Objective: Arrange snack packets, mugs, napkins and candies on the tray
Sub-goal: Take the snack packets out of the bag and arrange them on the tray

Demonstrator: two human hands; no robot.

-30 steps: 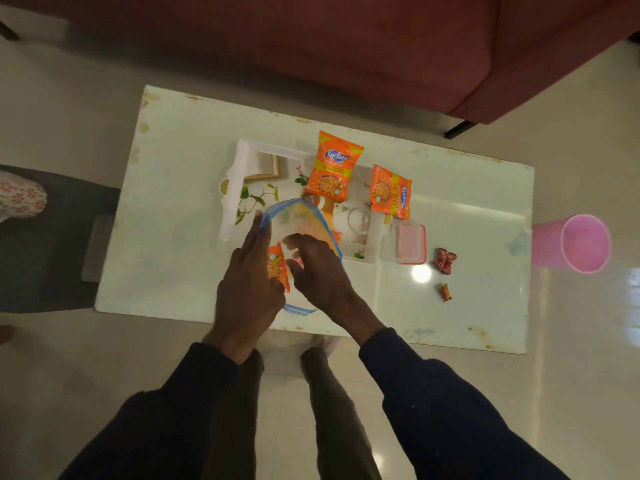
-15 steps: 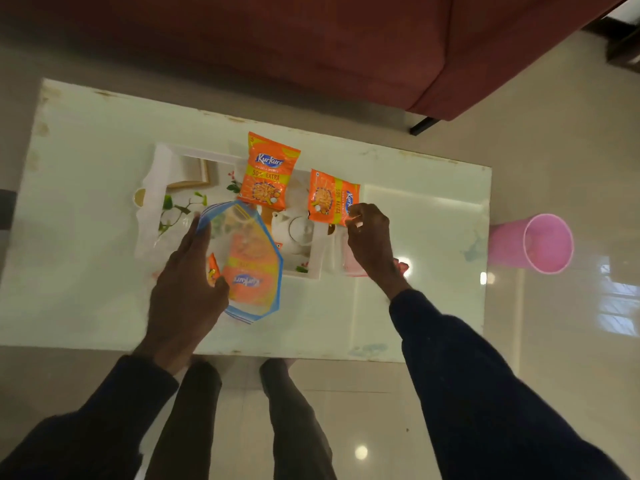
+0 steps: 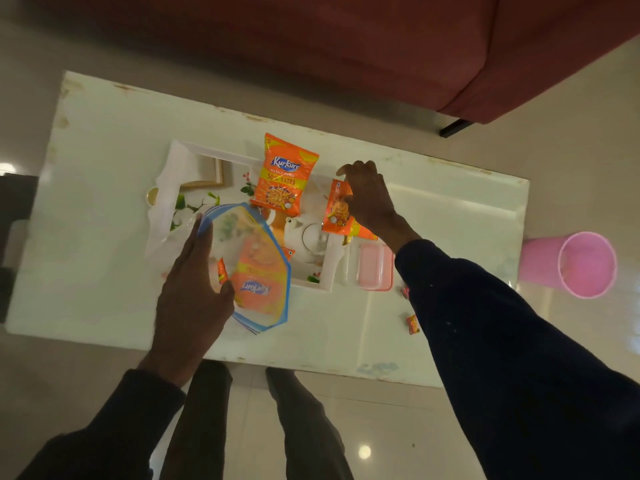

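A white tray (image 3: 178,174) with a leaf print lies on the white table (image 3: 104,278). One orange snack packet (image 3: 284,174) stands at the tray's far edge. My right hand (image 3: 369,199) rests on a second orange snack packet (image 3: 337,213) at the tray's right end, fingers on its top edge. My left hand (image 3: 192,292) grips a clear zip bag (image 3: 252,265) with blue edges over the tray's near side; another orange packet shows inside it. A white mug (image 3: 310,239) sits in the tray between the bag and my right hand. Two small candies (image 3: 412,323) lie on the table, partly behind my right sleeve.
A pink lidded box (image 3: 375,268) sits on the table just right of the tray. A pink bucket (image 3: 585,265) stands on the floor beyond the table's right end. A dark red sofa (image 3: 311,46) runs along the far side. My legs are at the near edge.
My right hand left the zip bag, reached right to the second snack packet and now lies over it. My left hand still holds the bag, which has tipped lower.
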